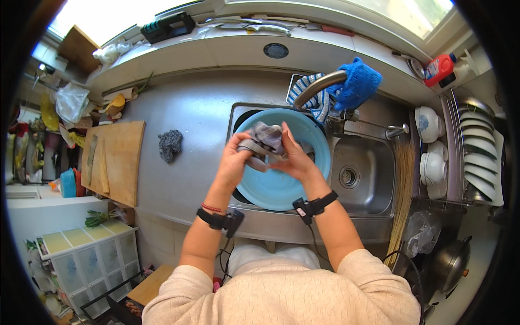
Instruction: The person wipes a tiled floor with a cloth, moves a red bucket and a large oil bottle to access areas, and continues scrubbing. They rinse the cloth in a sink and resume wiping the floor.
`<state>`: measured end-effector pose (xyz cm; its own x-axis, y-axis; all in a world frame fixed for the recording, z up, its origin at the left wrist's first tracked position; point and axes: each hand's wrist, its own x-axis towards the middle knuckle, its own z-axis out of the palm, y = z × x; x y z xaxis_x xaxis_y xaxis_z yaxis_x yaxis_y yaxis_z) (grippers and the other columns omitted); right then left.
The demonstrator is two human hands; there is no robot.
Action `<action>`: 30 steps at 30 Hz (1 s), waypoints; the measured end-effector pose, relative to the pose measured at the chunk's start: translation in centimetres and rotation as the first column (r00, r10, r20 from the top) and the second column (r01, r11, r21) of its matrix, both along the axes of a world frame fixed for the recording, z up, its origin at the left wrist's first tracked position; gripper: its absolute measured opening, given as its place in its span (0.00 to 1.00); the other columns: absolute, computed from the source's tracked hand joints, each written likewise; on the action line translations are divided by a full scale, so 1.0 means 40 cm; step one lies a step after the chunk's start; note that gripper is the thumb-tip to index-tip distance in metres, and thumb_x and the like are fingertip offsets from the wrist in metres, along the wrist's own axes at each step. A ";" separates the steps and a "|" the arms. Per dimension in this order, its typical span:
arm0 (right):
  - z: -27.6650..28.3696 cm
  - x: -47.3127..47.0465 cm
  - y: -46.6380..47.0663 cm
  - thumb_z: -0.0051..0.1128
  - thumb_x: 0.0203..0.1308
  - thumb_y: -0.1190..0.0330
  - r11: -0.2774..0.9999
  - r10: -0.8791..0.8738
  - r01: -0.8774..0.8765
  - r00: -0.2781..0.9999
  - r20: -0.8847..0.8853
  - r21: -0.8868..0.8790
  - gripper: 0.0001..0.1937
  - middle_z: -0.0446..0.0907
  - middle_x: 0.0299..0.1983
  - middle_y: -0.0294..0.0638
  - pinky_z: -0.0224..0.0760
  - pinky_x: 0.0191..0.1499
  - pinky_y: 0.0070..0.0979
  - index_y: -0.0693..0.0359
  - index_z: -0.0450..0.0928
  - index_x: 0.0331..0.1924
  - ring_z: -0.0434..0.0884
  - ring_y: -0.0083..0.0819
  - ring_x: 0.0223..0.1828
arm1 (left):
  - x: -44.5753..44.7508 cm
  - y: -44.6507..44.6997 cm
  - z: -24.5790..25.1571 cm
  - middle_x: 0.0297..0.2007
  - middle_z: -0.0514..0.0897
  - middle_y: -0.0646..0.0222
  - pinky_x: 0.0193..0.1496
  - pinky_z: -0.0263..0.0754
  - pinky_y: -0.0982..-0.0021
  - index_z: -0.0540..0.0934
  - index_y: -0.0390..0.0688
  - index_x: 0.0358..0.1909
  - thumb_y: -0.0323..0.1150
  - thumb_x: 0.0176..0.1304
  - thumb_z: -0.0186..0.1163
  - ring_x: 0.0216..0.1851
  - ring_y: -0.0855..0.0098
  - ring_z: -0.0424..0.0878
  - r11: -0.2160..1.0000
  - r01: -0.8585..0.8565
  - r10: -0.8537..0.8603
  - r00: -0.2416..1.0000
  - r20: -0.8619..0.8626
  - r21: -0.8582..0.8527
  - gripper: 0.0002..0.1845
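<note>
A bunched grey cloth (266, 136) is held up between my two hands, over a light-blue plastic basin (264, 191). My left hand (235, 160) grips its left side, thumb and fingers closed on the fabric. My right hand (297, 156) is pressed against the right side, palm turned inward and fingers pointing up. Water lies in the basin, which sits in the larger sink bowl. Behind my right hand, more grey fabric (306, 149) shows at the basin's right side, partly hidden.
A curved metal faucet (321, 87) reaches over the basin's back edge, with a blue cloth (359, 85) and a striped cloth (308, 95) draped around it. On the left are a steel-wool scourer (170, 145) and a wooden cutting board (118, 162) bearing a knife. Bowls (432, 168) stand right of the small sink (365, 170).
</note>
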<state>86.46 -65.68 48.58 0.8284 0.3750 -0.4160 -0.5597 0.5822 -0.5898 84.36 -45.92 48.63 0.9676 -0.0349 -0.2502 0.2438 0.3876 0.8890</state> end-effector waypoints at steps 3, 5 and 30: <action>-0.001 -0.002 0.038 0.56 0.74 0.56 0.993 -0.045 0.065 0.983 0.180 -0.104 0.27 0.72 0.61 0.43 0.73 0.59 0.33 0.52 0.66 0.73 0.76 0.31 0.60 | -0.059 -0.098 0.008 0.61 0.76 0.64 0.63 0.70 0.63 0.72 0.45 0.64 0.22 0.59 0.53 0.61 0.65 0.74 1.000 0.025 -0.025 0.997 -0.079 -0.009 0.28; -0.018 -0.014 0.054 0.59 0.71 0.57 0.901 -0.116 0.233 0.942 0.315 -0.365 0.16 0.79 0.52 0.43 0.76 0.51 0.32 0.53 0.82 0.58 0.81 0.34 0.50 | -0.102 -0.131 0.006 0.62 0.76 0.64 0.65 0.68 0.60 0.67 0.45 0.69 0.31 0.68 0.50 0.63 0.65 0.73 0.884 0.014 -0.111 0.977 -0.181 -0.467 0.27; 0.035 -0.114 0.129 0.67 0.59 0.62 0.766 -0.612 0.632 0.773 0.167 -0.116 0.36 0.77 0.61 0.55 0.72 0.61 0.33 0.59 0.68 0.72 0.80 0.40 0.59 | 0.021 -0.101 0.013 0.63 0.77 0.60 0.69 0.68 0.48 0.72 0.43 0.66 0.63 0.73 0.46 0.64 0.55 0.75 0.946 0.139 -0.207 0.954 -0.217 -0.293 0.35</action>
